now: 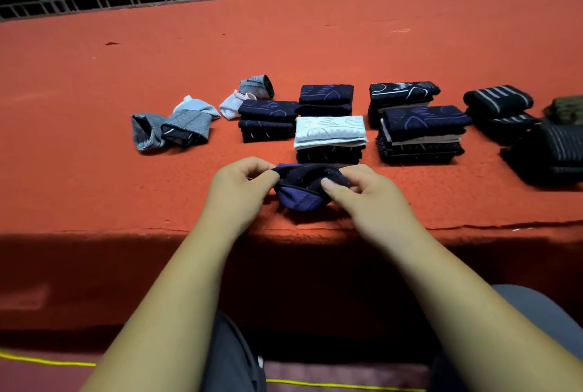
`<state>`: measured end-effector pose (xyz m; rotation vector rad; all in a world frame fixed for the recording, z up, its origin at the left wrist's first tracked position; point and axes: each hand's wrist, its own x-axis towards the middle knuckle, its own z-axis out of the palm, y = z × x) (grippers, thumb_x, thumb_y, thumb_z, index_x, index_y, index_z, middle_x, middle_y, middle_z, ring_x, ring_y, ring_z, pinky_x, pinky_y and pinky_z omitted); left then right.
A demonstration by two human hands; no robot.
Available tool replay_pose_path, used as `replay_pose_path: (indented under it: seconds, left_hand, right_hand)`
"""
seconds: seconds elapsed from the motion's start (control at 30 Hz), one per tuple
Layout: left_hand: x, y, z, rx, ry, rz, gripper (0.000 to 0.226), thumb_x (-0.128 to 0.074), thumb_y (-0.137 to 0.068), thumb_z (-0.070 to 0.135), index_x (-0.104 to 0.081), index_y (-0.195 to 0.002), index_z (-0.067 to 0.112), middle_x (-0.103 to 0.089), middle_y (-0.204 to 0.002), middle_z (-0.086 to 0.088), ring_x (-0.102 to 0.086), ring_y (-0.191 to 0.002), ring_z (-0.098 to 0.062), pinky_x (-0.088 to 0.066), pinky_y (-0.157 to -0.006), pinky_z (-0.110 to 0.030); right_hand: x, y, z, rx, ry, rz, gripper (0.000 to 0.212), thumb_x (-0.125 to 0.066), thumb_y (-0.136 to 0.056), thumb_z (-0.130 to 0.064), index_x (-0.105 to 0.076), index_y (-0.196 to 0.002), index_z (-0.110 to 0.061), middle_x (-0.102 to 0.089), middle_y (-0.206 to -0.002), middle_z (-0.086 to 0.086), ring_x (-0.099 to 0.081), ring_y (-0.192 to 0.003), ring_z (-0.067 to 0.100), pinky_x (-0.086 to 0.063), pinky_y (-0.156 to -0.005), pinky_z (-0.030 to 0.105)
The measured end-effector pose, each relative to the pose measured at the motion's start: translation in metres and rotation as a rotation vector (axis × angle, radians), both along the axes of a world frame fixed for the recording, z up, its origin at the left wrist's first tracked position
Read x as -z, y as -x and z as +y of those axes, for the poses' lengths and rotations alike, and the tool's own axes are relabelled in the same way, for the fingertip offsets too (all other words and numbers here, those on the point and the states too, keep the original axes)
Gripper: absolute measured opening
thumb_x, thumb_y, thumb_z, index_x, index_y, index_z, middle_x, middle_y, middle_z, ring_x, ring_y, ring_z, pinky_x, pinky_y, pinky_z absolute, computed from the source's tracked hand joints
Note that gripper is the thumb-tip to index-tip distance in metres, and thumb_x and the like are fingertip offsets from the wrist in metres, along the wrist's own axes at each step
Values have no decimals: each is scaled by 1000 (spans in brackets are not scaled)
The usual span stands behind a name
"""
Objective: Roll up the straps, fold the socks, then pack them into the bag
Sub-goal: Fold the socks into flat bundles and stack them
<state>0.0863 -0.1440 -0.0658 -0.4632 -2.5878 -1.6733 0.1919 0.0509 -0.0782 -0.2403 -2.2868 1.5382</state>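
Head view has our left hand and right hand each pinching an end of the sock between them; we judge a slack pinch could let it unfold against the stack just beyond

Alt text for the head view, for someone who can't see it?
Left hand and right hand pinch a blue sock at the front of the orange table. Behind it stand stacks of folded socks; loose grey socks lie left of them.
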Motion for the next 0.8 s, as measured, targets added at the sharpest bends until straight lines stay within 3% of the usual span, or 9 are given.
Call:
replay_pose_path:
  seconds: [0.13, 0.27, 0.33, 0.4, 0.47, 0.53, 0.6, 0.7, 0.8]
  left_hand:
    - [-3, 8, -2, -66, 9, 30, 13, -69, -91, 15, -79, -82, 15, -64, -60, 22, -55, -61, 4, -40, -60, -17]
    - [-2, 19, -8, -142, -75, -43, 14, -68, -90, 19, -81, -85, 16, -68, -64, 10, -58, -65, -7, -42, -61, -29]
    - [-2, 24, -13, -179, -204, -106, 15, -68, -91, 19, -80, -83, 17, -72, -70, 3, -63, -69, -11, -44, -64, -30]
    - [-6, 31, -21, -242, -461, -212, 20, -65, -93, 13, -73, -75, 17, -66, -63, 5, -59, -65, -13, -41, -63, -30]
    - [-8, 37, -30, -280, -611, -303, 20, -63, -94, 11, -67, -77, 19, -60, -59, 9, -53, -61, -12, -38, -62, -29]
    - [-8, 38, -35, -259, -630, -349, 15, -63, -95, 14, -66, -82, 19, -63, -63, 7, -55, -62, -11, -37, -63, -30]
    - [-5, 36, -36, -147, -579, -367, 11, -64, -97, 18, -72, -90, 18, -70, -78, 3, -59, -72, -13, -37, -67, -32]
    - [-3, 28, -37, 90, -478, -321, 19, -64, -101, 28, -76, -113, 18, -73, -110, -5, -59, -95, -18, -39, -73, -33]
    - [-2, 22, -37, 158, -418, -237, 16, -63, -105, 24, -77, -111, 20, -66, -89, 2, -50, -74, -8, -36, -62, -21]
  right_hand:
    - [3, -1, 10, 31, 262, 39, 17, -71, -101, -31, -81, -113, -25, -78, -112, -10, -70, -101, 7, -49, -95, 29]
    - [5, -2, 15, 37, 401, 49, 22, -69, -101, -35, -82, -114, -24, -80, -108, -6, -63, -91, 6, -46, -92, 34]
    - [4, -1, 17, 78, 458, 65, 24, -68, -98, -39, -83, -111, -26, -81, -109, -1, -66, -94, 10, -48, -93, 40]
    - [-1, -2, 24, 151, 530, 104, 21, -67, -100, -36, -84, -106, -25, -82, -107, -1, -71, -98, 12, -49, -98, 42]
    - [-6, -5, 33, 210, 425, 108, 22, -67, -101, -37, -83, -103, -22, -81, -108, -3, -72, -105, 11, -50, -106, 40]
    - [-8, -10, 34, 187, 173, 69, 21, -66, -104, -38, -79, -91, -27, -76, -105, -8, -68, -99, 1, -49, -99, 28]
    - [-9, -16, 28, 104, 14, 53, 24, -62, -106, -34, -74, -86, -28, -71, -97, -10, -64, -91, -3, -44, -84, 20]
    - [-8, -22, 25, -7, -37, 131, 26, -59, -108, -33, -73, -92, -16, -69, -96, 0, -65, -95, 11, -46, -86, 26]
    - [-10, -26, 30, -142, -63, 180, 51, -46, -108, -50, -72, -86, -11, -68, -97, 3, -65, -97, 18, -46, -89, 29]
